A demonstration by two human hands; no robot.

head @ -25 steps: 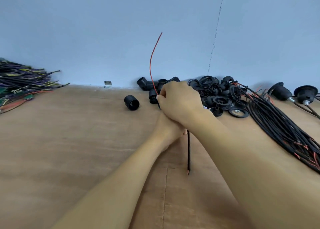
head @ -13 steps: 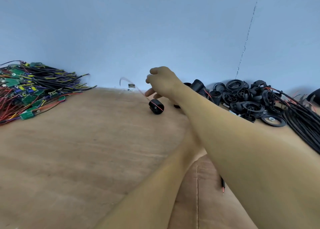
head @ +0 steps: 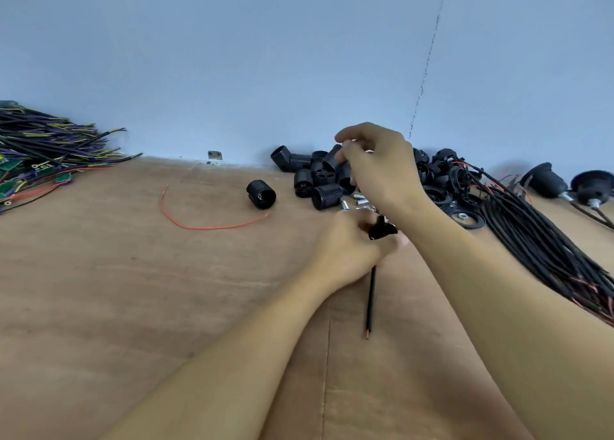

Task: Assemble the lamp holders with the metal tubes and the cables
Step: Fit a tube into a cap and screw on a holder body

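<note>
Left grip [head: 349, 250] snug around black plastic holder piece [head: 382, 230], thin cable [head: 370, 300]; right grip [head: 378, 170] unclear.

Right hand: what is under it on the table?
Under the right hand, metal tubes lie beside the holder pile. The hand covers part of that pile; more tubes there cannot be seen. The left hand grips a black part.

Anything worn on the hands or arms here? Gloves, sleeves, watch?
Nothing visible. The left hand and right hand are both bare, with no gloves, rings or tape showing. Both forearms are uncovered right to the frame edge: no sleeves, watch or bands.
</note>
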